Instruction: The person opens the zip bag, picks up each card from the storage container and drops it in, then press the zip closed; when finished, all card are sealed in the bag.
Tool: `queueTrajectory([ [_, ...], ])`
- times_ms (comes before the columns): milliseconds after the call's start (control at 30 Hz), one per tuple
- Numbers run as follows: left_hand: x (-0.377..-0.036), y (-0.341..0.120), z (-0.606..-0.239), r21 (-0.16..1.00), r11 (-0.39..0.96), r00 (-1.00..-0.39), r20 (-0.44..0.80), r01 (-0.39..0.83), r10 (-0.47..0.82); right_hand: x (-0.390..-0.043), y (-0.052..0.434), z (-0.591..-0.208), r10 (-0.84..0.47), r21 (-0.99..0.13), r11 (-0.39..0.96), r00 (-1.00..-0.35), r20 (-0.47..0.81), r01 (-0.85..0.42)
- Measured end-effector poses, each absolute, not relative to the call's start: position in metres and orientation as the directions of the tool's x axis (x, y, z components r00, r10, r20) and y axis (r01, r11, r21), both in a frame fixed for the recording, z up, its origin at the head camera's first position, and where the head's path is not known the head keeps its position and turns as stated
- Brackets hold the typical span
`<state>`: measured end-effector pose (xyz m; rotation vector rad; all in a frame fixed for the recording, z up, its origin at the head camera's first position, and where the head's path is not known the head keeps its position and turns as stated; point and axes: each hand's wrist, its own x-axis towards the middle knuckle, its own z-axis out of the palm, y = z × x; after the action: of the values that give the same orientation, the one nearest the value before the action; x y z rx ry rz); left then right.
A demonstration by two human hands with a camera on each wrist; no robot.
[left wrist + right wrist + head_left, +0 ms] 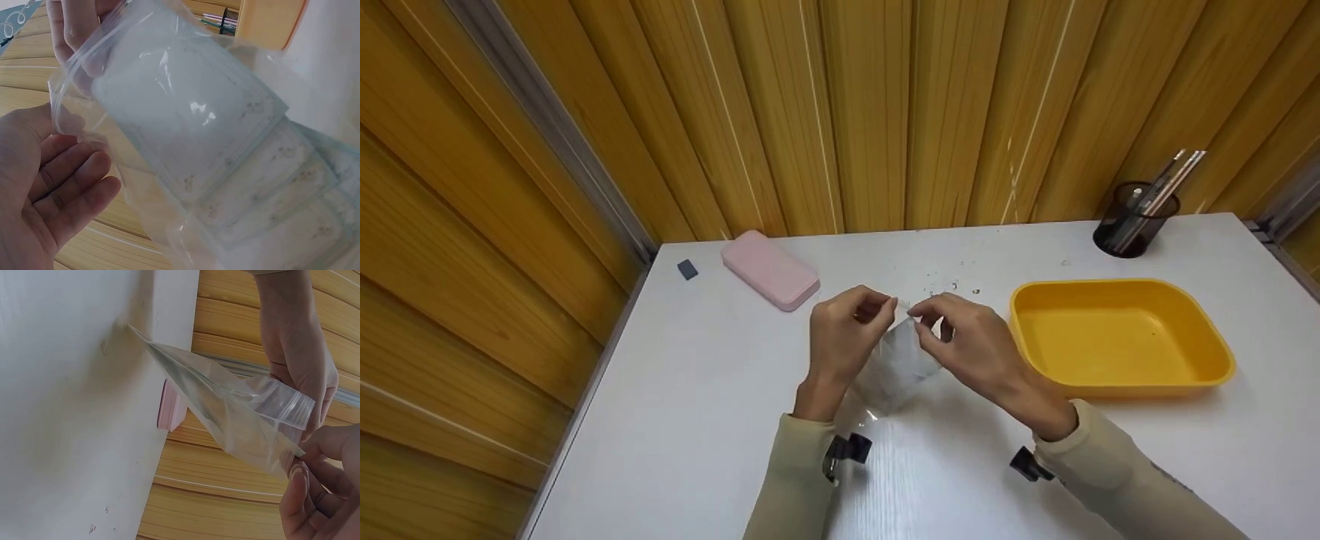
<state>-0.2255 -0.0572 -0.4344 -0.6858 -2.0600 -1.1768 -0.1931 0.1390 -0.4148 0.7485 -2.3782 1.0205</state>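
Both hands, the left hand (844, 330) and the right hand (964, 341), pinch the zip lips of a clear plastic bag (896, 367) held above the desk (697, 390), seemingly parting its mouth, which next wants a steady outward pull.

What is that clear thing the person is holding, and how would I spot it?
Look at the white table, left of the yellow tray. Between the left hand and right hand hangs a clear zip bag, pinched at its top edge. It alone is see-through.
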Motion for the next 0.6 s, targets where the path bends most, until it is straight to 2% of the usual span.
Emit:
queueTrajectory([
  [167,-0.2260,-0.0575,-0.4352,0.522,0.469,-0.637,0.761,0.712,0.121,-0.1930,0.1360,-0.4169,-0.297,-0.481,0.606,-0.742,0.602,-0.633],
  [400,-0.2265,-0.0580,-0.4351,0.526,0.471,-0.641,0.759,0.709,0.117,-0.1908,0.1351,-0.4181,-0.344,-0.480,0.633,-0.776,0.529,-0.608],
  [600,-0.2269,-0.0590,-0.4352,0.536,0.464,-0.649,0.752,0.706,0.118,-0.1915,0.1409,-0.4231,-0.345,-0.491,0.533,-0.707,0.618,-0.689],
])
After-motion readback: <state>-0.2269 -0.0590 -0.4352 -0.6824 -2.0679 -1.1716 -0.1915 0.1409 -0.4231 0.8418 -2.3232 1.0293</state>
